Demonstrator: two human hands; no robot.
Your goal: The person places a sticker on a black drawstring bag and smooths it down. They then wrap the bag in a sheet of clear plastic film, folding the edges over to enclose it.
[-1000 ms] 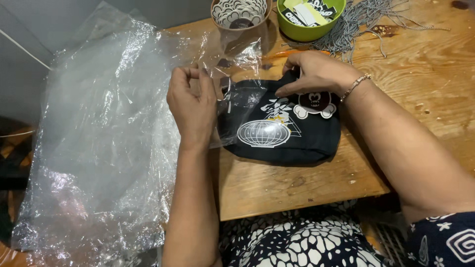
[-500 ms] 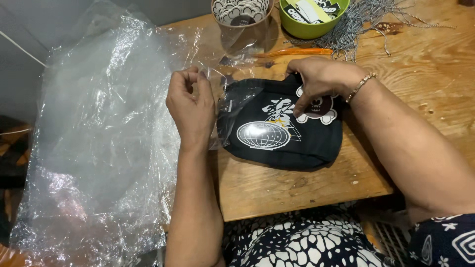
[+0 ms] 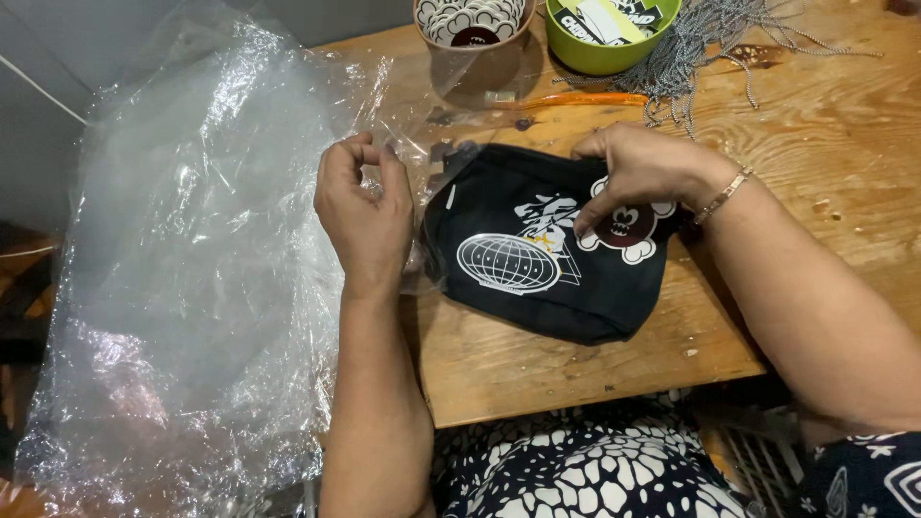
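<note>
**Black pouch at a clear bag's mouth**

Left hand point(image 3: 360, 216), at nine o'clock of the black pouch point(image 3: 547, 254), pinches the clear plastic bag point(image 3: 192, 249), seemingly holding its mouth open. Right hand point(image 3: 638, 173), at one o'clock, presses curled fingers on the pouch, steadying it on the wooden table point(image 3: 825, 163).

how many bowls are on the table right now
2. A brown bowl of round badges sits at the table's far edge; a green bowl stands just right of it. Both are cropped; more may be hidden.
</note>
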